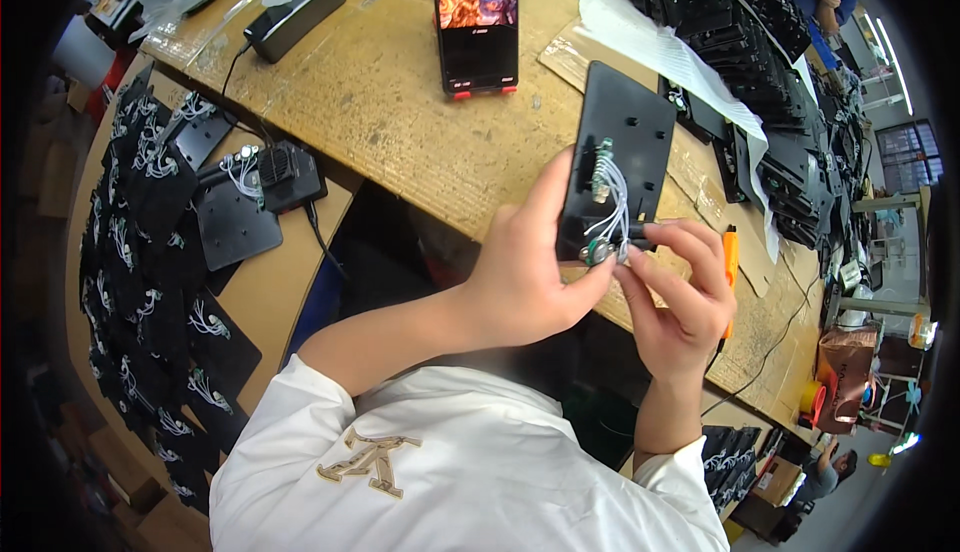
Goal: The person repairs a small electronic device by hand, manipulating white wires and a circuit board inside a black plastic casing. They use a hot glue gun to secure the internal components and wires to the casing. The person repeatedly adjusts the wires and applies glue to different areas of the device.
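My left hand (525, 267) grips a black plastic panel (618, 112) by its left edge, with the thumb across the lower end. Small pegs stand up from the panel's face. A narrow green circuit board (603, 172) sits on it, and a bundle of white wires (621, 197) curves down from the board. Beside the left thumb lies a round silver part (597, 251) at the panel's lower end. My right hand (685, 297) is closed, thumb and fingertips pinching the wire ends next to that part. Its fingertips partly hide what they hold.
A phone (478, 52) stands upright at the table's back. An orange-handled tool (730, 277) lies right of my right hand. Stacked black panels (740, 62) fill the back right; more wired panels (130, 282) cover the left. A black device (290, 177) with a cable sits left.
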